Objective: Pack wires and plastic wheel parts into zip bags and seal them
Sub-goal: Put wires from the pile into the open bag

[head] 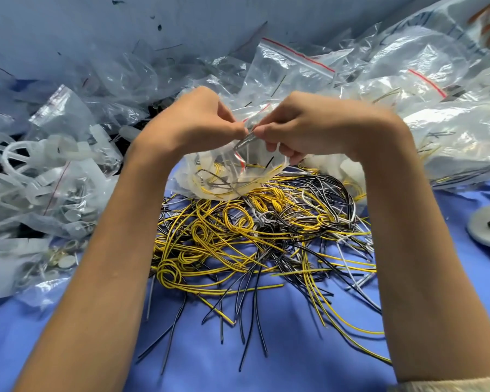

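A zip bag holding wires is pinched at its top by the left hand and right hand, above a wire pile.

Both bare arms are reaching from the near edge toward the far side, and the wrists are bending toward each other. The left hand and right hand are meeting in the middle, fingers curling, both pinching the top of one bag.

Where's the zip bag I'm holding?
In the head view, centre: the zip bag hangs between the left hand and right hand, both pinching its top, above the wire pile.
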### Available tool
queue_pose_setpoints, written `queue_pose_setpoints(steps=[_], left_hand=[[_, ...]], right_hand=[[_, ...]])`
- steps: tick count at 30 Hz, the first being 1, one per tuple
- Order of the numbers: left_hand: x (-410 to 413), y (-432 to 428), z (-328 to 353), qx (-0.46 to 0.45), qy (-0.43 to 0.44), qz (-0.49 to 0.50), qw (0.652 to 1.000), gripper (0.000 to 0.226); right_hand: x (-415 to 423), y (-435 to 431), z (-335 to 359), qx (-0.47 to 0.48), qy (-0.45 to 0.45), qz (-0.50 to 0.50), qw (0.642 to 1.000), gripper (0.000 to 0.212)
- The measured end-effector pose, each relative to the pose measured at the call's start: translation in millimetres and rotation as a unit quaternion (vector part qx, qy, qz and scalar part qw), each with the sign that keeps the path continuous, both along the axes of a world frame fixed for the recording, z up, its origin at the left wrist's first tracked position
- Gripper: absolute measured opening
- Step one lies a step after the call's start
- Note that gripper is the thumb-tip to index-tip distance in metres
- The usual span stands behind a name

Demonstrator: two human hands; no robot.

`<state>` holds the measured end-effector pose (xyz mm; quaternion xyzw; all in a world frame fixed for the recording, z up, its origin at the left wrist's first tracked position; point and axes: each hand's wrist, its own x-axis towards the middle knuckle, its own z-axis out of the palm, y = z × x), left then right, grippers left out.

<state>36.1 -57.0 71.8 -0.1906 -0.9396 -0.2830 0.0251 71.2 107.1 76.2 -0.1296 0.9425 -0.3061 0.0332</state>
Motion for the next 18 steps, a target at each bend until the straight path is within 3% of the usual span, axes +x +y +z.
queue_pose_setpoints(steps=[2,8,18], left_hand=[[2.2,0.3,2.5,0.0,0.016,-0.019,1.0,0.014],[4.6,-0.6,9.2,0.015,0.06,-0.027,0.998,0.035],[11.0,-4.6,16.7,0.048,0.072,-0.029,0.996,0.035]], right_hand=[[-2.4,-7.1,-4.3,0.034,0.012,0.01,0.999,0.032],[-9.2,-30.0,-21.9,0.145,0.087,0.055,0.984,0.026],[-14.8,-39.2,-25.4,0.12,0.181,0.048,0.975,0.028]])
